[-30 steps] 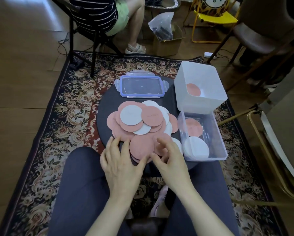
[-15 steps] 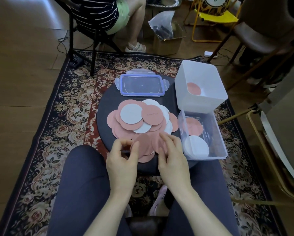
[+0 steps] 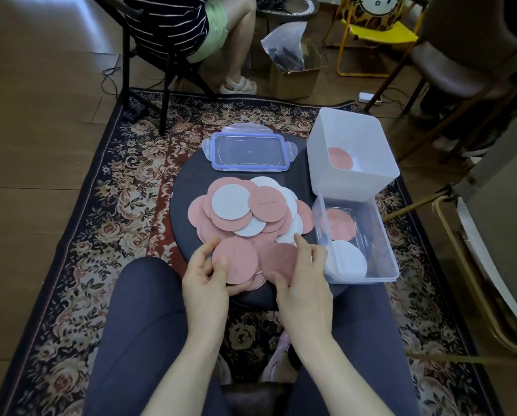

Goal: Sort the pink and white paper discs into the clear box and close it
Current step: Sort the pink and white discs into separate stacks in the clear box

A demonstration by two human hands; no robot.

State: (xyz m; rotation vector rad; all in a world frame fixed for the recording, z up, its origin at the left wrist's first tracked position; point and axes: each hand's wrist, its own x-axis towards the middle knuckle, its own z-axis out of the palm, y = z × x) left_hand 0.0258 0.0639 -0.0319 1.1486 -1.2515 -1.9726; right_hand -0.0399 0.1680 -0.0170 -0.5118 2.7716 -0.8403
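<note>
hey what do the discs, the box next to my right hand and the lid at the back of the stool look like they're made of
The discs look like thin matte paper or card: flat, no shine, handwriting on one pink one. The clear box looks like see-through glossy plastic; the pink and white discs inside show through its walls. The lid seems to be clear plastic too, with a blue rim, perhaps a rubbery seal, though that is not certain.

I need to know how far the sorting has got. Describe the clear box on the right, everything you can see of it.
The clear box is a shallow rectangular tub of transparent plastic, open, standing upright on the right edge of the round dark table. Inside lie pink discs at the far end and white discs at the near end. Its far end sits against the white bin. Its lid lies apart. No hand touches it.
</note>
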